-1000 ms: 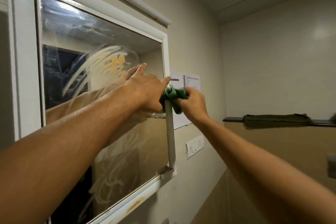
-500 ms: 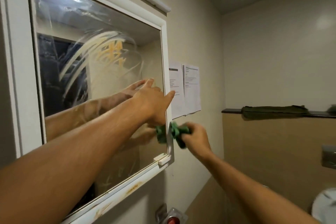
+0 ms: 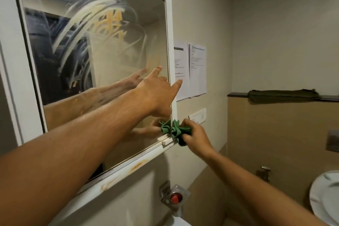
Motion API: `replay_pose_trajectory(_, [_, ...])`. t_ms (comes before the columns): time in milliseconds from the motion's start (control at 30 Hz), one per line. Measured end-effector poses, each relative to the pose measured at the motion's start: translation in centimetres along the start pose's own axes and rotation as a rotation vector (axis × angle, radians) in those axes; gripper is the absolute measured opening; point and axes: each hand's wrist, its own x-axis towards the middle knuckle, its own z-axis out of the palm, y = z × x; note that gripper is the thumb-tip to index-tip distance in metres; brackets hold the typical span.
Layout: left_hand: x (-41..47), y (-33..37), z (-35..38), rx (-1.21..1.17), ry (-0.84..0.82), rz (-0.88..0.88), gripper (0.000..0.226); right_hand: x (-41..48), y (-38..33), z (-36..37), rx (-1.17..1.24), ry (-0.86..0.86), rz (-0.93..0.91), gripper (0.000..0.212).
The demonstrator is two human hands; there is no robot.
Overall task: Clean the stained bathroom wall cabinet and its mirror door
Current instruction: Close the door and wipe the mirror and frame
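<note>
Mirror door [image 3: 102, 57] braced against swinging by my left hand [image 3: 156, 95], fingers spread flat on it, while my right hand [image 3: 198, 134] pinches the green cloth [image 3: 175, 130] onto its lower corner.

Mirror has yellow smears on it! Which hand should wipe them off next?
Probably the right hand: it grips the green cloth at the lower right corner of the mirror door. The left hand lies flat and bare on that door, so it would need the cloth first.
</note>
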Motion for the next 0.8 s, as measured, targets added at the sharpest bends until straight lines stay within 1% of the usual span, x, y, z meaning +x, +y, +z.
replay_pose_trajectory(33, [-0.1, 0.2, 0.2, -0.001, -0.016, 0.004, 0.095, 1.0, -0.9, -1.6, -0.039, -0.04, -0.02, 0.022])
replay_pose_trajectory(67, [-0.2, 0.3, 0.4, 0.0, -0.021, 0.008, 0.096, 2.2, -2.1, -3.1, -0.028, -0.008, -0.047, 0.02])
replay_pose_trajectory(133, [-0.2, 0.2, 1.2, 0.003, -0.001, 0.007, 0.094, 4.1, -4.2, -4.1, 0.127, 0.122, -0.087, 0.016])
replay_pose_trajectory(200, [-0.4, 0.2, 1.7, -0.003, 0.013, 0.004, 0.093, 4.5, -5.0, -2.2, 0.219, 0.149, -0.09, 0.018])
replay_pose_trajectory(300, [-1.0, 0.5, 1.8, -0.025, 0.003, 0.015, 0.092, 3.1, -2.1, 1.2, 0.372, 0.163, -0.033, 0.018])
replay_pose_trajectory(367, [-1.5, 0.6, 1.8, -0.037, -0.007, 0.028, 0.091, 1.2, 0.4, 1.8, 0.407, 0.141, 0.036, 0.013])
replay_pose_trajectory(467, [-1.9, 1.0, 2.0, -0.034, -0.029, 0.041, 0.092, -1.5, 2.5, 2.6, 0.387, 0.119, 0.169, 0.008])
replay_pose_trajectory(567, [-2.0, 1.6, 2.2, -0.021, -0.042, 0.051, 0.092, -2.1, 2.4, 3.2, 0.449, 0.174, 0.239, 0.009])
replay_pose_trajectory(633, [-1.9, 1.9, 2.6, -0.01, -0.042, 0.054, 0.092, -2.0, 1.6, 3.4, 0.484, 0.201, 0.305, 0.013])
replay_pose_trajectory(700, [-1.7, 2.0, 3.1, -0.006, -0.035, 0.049, 0.094, -2.0, 0.2, 4.2, 0.566, 0.276, 0.412, 0.019])
replay_pose_trajectory(767, [-1.6, 2.0, 3.3, -0.009, -0.039, 0.047, 0.095, -2.5, -1.4, 5.7, 0.631, 0.391, 0.525, 0.02])
replay_pose_trajectory(800, [-1.6, 2.1, 3.3, -0.013, -0.047, 0.05, 0.095, -3.2, -1.8, 6.6, 0.682, 0.42, 0.583, 0.02])
